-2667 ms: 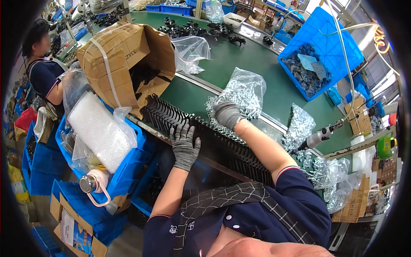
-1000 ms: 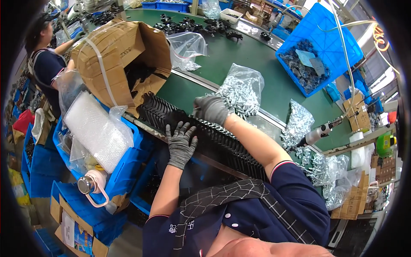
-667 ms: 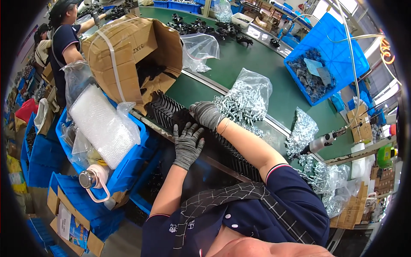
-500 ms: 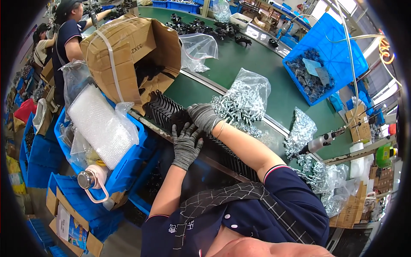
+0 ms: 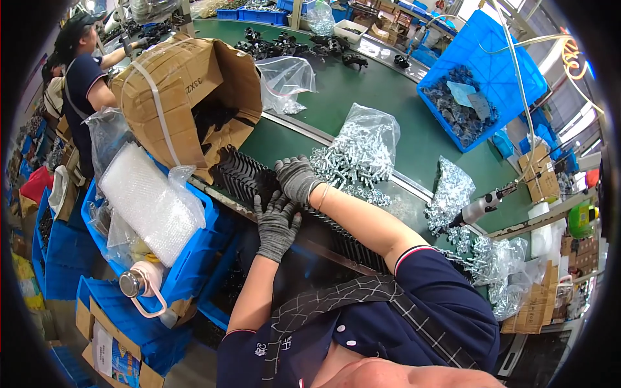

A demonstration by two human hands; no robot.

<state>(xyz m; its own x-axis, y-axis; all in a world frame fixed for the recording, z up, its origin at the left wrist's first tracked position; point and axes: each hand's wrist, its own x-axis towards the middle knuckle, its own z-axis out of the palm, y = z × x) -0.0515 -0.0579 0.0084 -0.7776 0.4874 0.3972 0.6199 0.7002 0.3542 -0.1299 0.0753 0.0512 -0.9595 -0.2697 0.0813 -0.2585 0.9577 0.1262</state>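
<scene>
Row of black parts (image 5: 240,173) sits mid-frame, slanting toward lower center; middle stretch covered by both gloves, lower end lost behind the right arm (image 5: 362,223). Left hand (image 5: 277,226): fingers spread against the row, can't tell if gripping. Right hand (image 5: 296,181): fingers bent over the row, palm side hidden, can't tell what it grasps. Carton (image 5: 152,97) upper left: dark contents, hard to make out. Co-worker (image 5: 83,84) far left, partly blocked by it.
</scene>
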